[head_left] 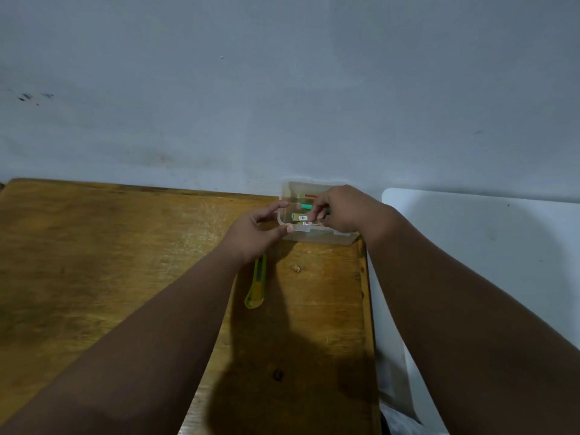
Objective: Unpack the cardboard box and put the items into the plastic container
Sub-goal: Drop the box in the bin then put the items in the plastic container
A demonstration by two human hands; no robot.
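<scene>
A small clear plastic container (pixel 317 237) stands at the far right corner of the wooden table, against the wall. Inside it lie a green marker (pixel 306 207), a reddish item (pixel 310 196) and a small piece with a barcode label (pixel 302 217). My left hand (pixel 257 233) touches the container's near left corner, thumb on the rim and fingers spread. My right hand (pixel 340 210) reaches into the container from the right, its fingertips pinched around the green marker. No cardboard box is in view.
A yellow-green utility knife (pixel 258 282) lies on the wooden table (pixel 110 262) just below my left hand. A white surface (pixel 486 246) adjoins the table's right edge. The grey wall (pixel 282 89) rises directly behind the container.
</scene>
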